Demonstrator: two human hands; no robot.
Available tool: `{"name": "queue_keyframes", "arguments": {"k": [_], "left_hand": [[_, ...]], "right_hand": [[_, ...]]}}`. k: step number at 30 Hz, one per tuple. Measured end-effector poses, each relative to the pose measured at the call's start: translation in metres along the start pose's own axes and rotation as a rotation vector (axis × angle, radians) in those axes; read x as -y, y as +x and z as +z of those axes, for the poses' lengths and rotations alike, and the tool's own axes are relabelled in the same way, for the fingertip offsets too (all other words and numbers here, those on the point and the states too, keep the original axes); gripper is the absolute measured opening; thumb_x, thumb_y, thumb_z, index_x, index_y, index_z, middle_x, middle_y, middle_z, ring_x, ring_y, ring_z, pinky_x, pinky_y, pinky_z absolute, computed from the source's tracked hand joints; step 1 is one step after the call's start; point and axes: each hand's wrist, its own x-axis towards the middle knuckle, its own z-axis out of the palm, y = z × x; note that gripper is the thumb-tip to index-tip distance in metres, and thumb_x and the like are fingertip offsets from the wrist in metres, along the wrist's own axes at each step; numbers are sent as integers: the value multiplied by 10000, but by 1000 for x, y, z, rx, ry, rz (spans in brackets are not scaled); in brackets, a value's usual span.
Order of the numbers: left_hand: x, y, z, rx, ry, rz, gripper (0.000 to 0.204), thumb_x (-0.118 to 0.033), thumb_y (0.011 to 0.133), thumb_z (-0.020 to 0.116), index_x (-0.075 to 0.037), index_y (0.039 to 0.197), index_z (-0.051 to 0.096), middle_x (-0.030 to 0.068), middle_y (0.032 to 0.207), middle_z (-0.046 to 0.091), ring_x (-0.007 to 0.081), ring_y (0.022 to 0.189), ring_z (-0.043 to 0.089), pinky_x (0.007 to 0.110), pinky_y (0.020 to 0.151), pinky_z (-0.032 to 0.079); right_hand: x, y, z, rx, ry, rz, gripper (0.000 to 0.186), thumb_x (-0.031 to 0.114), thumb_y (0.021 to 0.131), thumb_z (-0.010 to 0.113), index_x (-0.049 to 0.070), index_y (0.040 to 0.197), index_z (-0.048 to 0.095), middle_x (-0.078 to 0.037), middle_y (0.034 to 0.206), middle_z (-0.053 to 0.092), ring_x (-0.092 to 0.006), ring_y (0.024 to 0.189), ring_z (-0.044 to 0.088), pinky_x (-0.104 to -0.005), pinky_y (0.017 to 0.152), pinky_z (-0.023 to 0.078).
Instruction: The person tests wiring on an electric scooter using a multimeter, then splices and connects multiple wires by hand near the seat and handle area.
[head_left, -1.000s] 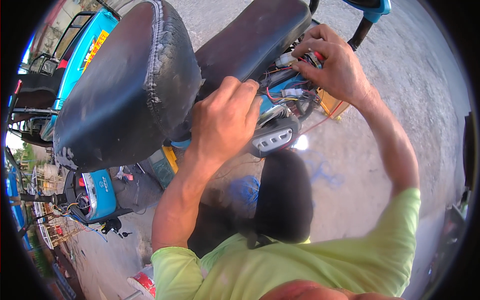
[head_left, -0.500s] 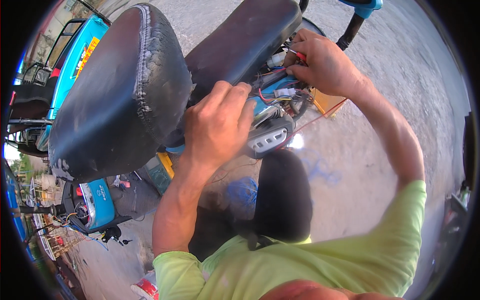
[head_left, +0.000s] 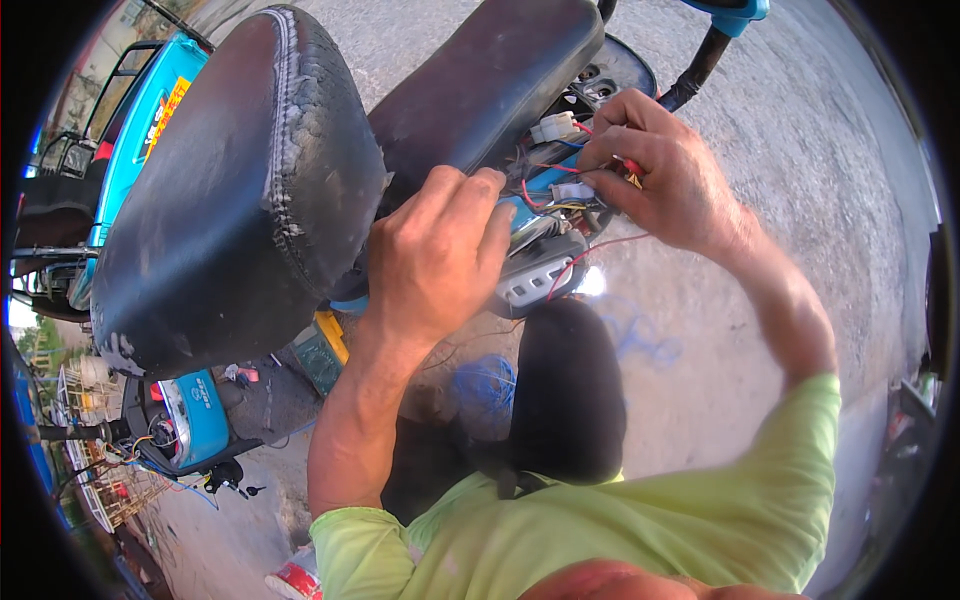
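Head view: nearest is the green shirt [head_left: 620, 530], with bare forearms reaching out past a dark knee [head_left: 570, 390]. The left hand [head_left: 435, 240] is loosely curled at the edge of the long seat [head_left: 480, 75], beside the big seat [head_left: 230, 190]; its fingertips are partly hidden, so I cannot tell whether it grips anything. The right hand [head_left: 665, 165] is drawn nearly closed, thumb and forefinger close together, with a red piece [head_left: 630, 167] in its curl, too small to identify.

Just below and left of those fingers, the wires [head_left: 530, 197] spill from the blue body alongside the long seat, with a white plug [head_left: 573, 192] among them. They look light and limp, likely to spring aside and tangle; the thin strands could break or pull out of their ends if tugged. The plug looks stiff, smooth and light, perhaps slippery, so its housing seems the better hold, pinched by its sides. A second connector [head_left: 555, 127] lies a little farther up, near the seat's edge, and looks just as rigid.

Below the wires is a silver footrest [head_left: 543, 275]; farther down, blue string [head_left: 487, 383] lies on the ground [head_left: 750, 290]. At far left stands another blue vehicle [head_left: 125, 140].
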Motion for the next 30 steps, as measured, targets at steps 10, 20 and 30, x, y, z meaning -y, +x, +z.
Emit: {"name": "queue_keyframes", "arguments": {"k": [10, 20, 30], "left_hand": [[0, 0, 1, -38, -35, -7, 247, -47, 910, 780, -10, 1152, 742, 129, 971, 726, 282, 800, 727, 391, 724, 588], [-3, 1, 1, -19, -42, -21, 252, -26, 905, 781, -13, 1153, 743, 118, 939, 711, 258, 774, 720, 382, 700, 576], [-2, 1, 1, -38, -41, 9, 251, -17, 905, 778, -15, 1154, 743, 109, 918, 707, 245, 765, 721, 377, 691, 572]], "right_hand": [[12, -21, 14, -88, -93, 86, 209, 84, 835, 809, 125, 1040, 799, -50, 1128, 657, -267, 916, 741, -405, 792, 625], [9, -36, 14, -187, -37, 83, 222, 51, 840, 804, 116, 1053, 802, -58, 1136, 671, -264, 918, 741, -390, 794, 626], [2, -40, -9, -243, 127, 294, 182, 83, 900, 797, 80, 1081, 813, -90, 987, 707, -246, 886, 718, -360, 768, 573]]}}
